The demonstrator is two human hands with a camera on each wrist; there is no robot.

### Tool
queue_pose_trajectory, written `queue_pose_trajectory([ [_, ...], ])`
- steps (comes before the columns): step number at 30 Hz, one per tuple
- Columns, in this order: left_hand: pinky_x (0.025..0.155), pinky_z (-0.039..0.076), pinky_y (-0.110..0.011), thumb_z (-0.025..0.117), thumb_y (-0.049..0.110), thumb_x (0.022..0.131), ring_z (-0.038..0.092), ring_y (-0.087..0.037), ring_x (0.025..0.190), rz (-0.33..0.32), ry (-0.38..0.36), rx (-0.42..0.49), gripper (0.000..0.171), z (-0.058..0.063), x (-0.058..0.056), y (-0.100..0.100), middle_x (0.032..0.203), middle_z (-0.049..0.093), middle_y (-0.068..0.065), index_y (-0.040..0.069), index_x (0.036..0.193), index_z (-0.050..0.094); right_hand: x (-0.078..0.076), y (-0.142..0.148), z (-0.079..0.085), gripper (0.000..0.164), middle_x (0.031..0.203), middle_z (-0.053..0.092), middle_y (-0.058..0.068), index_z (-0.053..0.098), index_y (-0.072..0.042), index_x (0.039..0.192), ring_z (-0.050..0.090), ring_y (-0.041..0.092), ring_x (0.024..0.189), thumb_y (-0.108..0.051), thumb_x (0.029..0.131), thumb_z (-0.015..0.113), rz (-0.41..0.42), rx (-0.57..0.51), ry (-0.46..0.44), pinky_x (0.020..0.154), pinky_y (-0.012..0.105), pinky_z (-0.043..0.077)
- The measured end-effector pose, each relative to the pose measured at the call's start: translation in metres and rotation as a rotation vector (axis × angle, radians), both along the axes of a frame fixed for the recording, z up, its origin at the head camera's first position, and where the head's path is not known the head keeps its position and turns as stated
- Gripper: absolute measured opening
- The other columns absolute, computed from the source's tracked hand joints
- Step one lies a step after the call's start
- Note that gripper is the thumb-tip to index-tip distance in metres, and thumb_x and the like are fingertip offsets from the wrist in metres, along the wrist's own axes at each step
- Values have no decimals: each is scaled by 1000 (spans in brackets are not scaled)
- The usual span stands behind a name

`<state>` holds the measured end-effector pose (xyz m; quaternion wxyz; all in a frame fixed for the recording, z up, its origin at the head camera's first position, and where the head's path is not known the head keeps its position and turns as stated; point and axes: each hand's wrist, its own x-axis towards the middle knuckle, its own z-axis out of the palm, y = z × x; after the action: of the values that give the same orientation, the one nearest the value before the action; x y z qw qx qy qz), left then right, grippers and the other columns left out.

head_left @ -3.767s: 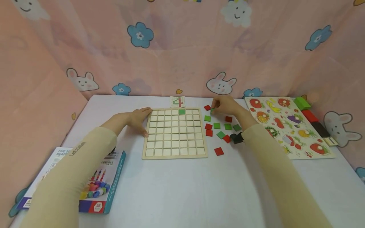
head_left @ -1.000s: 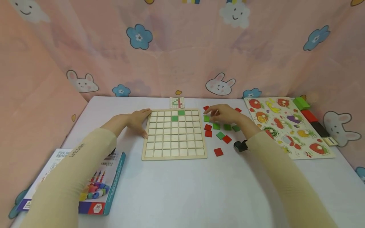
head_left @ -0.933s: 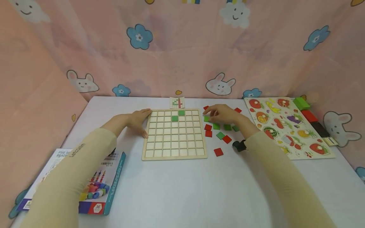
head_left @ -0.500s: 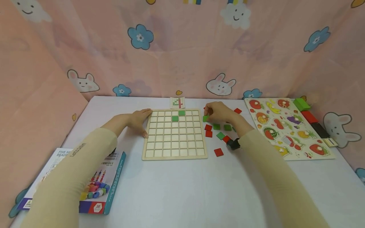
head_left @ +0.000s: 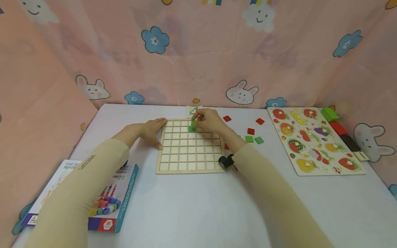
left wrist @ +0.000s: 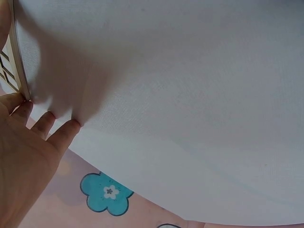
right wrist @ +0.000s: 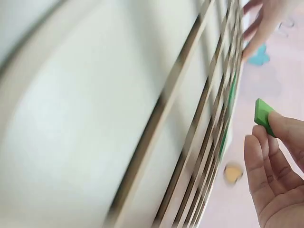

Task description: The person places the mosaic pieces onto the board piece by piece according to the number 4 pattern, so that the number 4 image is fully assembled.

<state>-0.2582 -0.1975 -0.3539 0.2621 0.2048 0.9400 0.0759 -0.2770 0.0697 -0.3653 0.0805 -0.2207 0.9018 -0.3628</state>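
Over the upper rows of the wooden grid board [head_left: 183,150], my right hand [head_left: 209,121] pinches a green square tile [right wrist: 262,114] between thumb and fingertips. In the head view that tile overlaps a green tile [head_left: 191,129] lying in a cell of the second row. The top-row green tile is hidden in the head view behind the hand or the held tile. My left hand [head_left: 150,131] rests at the board's upper left edge, fingers spread; in the left wrist view, fingertips [left wrist: 75,124] touch the white cloth beside the board's frame. Behind the board lies a small pattern card [head_left: 191,110], partly covered.
Loose red tiles [head_left: 251,131] and green tiles [head_left: 249,139] lie right of the board, some hidden by my right forearm. A fruit puzzle board [head_left: 313,160] lies farther right, with coloured blocks [head_left: 338,128] along its edge. A bead-toy box [head_left: 126,199] sits under my left forearm.
A second green tile was set on the board between the first two frames. My right hand then picked up another green tile right of the board and carried it left. The left hand stays.
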Motion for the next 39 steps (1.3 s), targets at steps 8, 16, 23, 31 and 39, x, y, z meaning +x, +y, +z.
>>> queue_pose_trajectory([
  [8, 124, 17, -62, 83, 38, 78, 11, -52, 151, 3, -11, 1, 116, 0, -1, 1, 166, 4, -24, -3, 157, 9, 10, -37, -1, 11, 87, 72, 9, 75, -8, 97, 63, 18, 80, -7, 89, 69, 70, 77, -4, 97, 39, 52],
  [16, 124, 17, -61, 84, 39, 76, 12, -52, 151, 5, -7, -4, 117, 2, -2, 2, 166, 5, -24, -3, 157, 10, 15, -42, -1, 6, 94, 73, 8, 75, -7, 92, 62, 19, 87, -9, 87, 74, 91, 142, 8, 83, 33, 53],
  [23, 124, 17, -62, 83, 38, 77, 11, -52, 151, 11, -12, 3, 117, -1, -2, 1, 166, 4, -24, -2, 157, 9, 16, -39, -2, 11, 98, 70, 6, 77, -10, 99, 59, 17, 88, -12, 90, 72, 128, 233, 34, 75, 26, 49],
  [31, 124, 17, -62, 83, 38, 78, 10, -51, 151, 9, -16, 0, 117, -2, -2, 0, 167, 3, -23, -2, 157, 8, 4, 14, 5, 15, 93, 69, 8, 73, -8, 105, 60, 21, 85, -10, 91, 68, 118, 195, 13, 75, 31, 51],
  [39, 123, 19, -63, 84, 39, 76, 12, -52, 150, 12, -11, -2, 118, 1, -1, 3, 166, 5, -23, -2, 157, 9, -12, 102, 0, 12, 95, 68, 7, 71, -9, 98, 58, 21, 90, -8, 87, 68, 82, 212, -128, 82, 31, 50],
])
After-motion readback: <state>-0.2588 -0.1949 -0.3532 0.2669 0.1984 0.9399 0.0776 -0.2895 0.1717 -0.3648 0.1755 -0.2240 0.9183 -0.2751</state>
